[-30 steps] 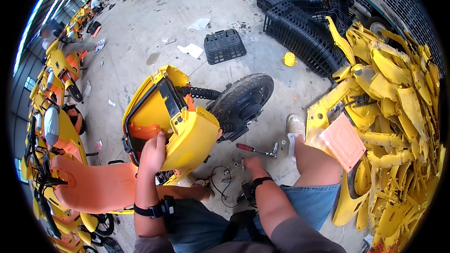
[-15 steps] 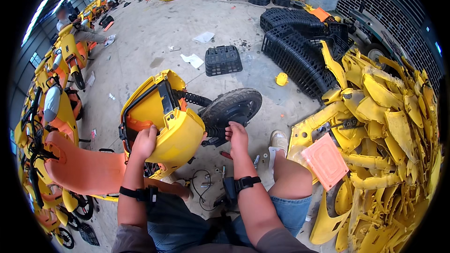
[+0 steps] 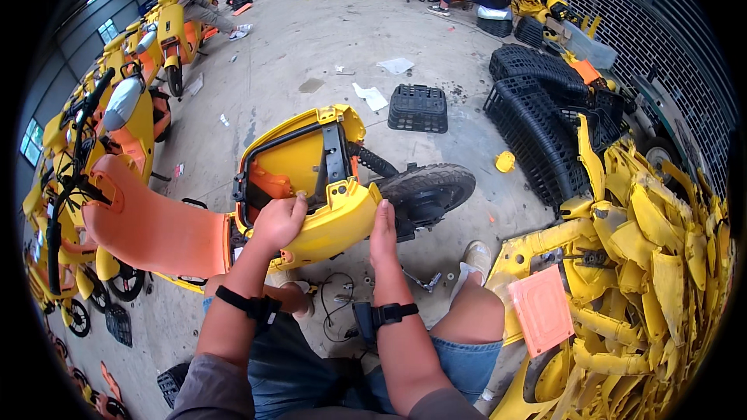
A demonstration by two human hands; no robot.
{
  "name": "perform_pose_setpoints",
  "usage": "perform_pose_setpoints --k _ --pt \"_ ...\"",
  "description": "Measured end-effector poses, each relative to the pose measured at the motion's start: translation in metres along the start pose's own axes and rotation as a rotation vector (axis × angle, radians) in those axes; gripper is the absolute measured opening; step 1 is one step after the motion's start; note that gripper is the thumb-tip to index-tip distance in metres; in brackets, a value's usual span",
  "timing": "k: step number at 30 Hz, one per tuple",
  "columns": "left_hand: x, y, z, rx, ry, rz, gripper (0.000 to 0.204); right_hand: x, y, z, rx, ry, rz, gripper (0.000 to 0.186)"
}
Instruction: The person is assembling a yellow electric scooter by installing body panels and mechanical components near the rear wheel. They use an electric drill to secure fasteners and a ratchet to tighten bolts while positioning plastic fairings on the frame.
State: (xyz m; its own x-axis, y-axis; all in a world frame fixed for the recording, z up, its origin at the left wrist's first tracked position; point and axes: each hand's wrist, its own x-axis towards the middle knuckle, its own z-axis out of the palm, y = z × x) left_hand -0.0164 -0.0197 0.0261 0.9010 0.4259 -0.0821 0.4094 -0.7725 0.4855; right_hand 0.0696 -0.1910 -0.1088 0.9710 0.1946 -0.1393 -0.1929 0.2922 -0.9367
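A yellow rear side panel (image 3: 331,233) sits on the near side of a scooter's tail, still against the black frame (image 3: 333,152). My left hand (image 3: 278,225) is closed over its upper edge, by the opening where an orange part (image 3: 271,182) shows. At the panel's rear end my right hand (image 3: 383,237) grips the edge, fingers pointing up; some fingertips are hidden. Just behind that hand are the rear wheel (image 3: 432,194) and a black shock absorber (image 3: 373,159). A long orange footboard-like piece (image 3: 159,229) extends left.
A heap of yellow panels (image 3: 646,264) rises at right, with a flat orange cover (image 3: 542,309) leaning on it. Stacked black baskets (image 3: 537,128) and a single basket (image 3: 418,109) lie farther off. Tools and a cable (image 3: 327,307) lie between my feet. Scooters line the left; two people sit farther away.
My right hand has come from beside the wheel onto the panel's rear end. My left hand has shifted along the top edge. The view has swung left.
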Motion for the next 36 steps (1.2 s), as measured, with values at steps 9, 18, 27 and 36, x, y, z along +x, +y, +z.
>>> perform_pose_setpoints --k 9,18,27,36 --pt "-0.086 -0.010 -0.106 0.304 0.691 0.400 0.022 0.000 0.010 0.017 -0.066 0.155 -0.178 0.051" --pt "-0.252 -0.167 -0.382 1.214 1.035 -0.409 0.040 0.007 0.014 0.021 -0.016 0.205 -0.210 0.060" --pt "-0.267 -0.220 -0.417 0.308 0.572 -0.824 0.047 0.008 0.011 0.030 0.071 0.237 -0.147 0.066" --pt "-0.223 -0.173 -0.378 0.354 0.691 -0.817 0.035 0.036 0.066 0.024 -0.074 0.227 -0.189 0.067"
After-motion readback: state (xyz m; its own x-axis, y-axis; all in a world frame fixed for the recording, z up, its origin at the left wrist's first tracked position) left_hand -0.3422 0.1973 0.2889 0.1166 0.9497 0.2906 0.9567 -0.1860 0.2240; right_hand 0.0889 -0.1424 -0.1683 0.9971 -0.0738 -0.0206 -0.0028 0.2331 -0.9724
